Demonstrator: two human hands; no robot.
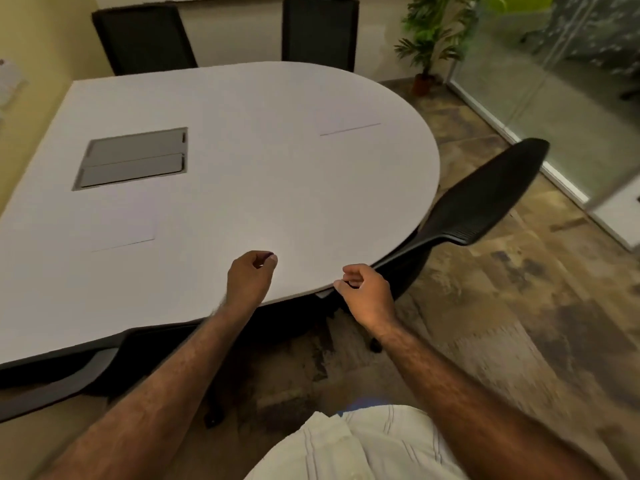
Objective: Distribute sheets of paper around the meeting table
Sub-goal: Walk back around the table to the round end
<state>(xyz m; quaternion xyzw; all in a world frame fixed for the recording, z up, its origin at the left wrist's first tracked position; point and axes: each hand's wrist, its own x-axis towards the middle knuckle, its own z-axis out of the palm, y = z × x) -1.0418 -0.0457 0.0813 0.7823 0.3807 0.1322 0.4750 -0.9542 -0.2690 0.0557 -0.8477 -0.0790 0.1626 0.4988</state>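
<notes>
Two sheets of paper show on the white meeting table (259, 185). One sheet (121, 230) lies just on the near side of the grey cable hatch (133, 157). The other sheet (349, 119) lies well to the right of the hatch, toward the round end of the table. Both are white on white, so only a thin edge line gives them away.

The left hand (251, 278) is over the table, near and to the right of the hatch, with its thumb tip against curled fingers. The right hand (367, 292) is further right again, at the table's rim, and curled the same way. They look like they are pinching, but I cannot tell if a sheet is held.

Things could go wrong here. A sheet put this close to the round rim could slide off onto the floor. Because paper and table look the same, a seat could get two sheets, or none. The black chair (485, 199) leans in, right of the hatch and beside the right hand, and an arm could bump it. Two more chairs (145, 36) wait beyond the hatch.
</notes>
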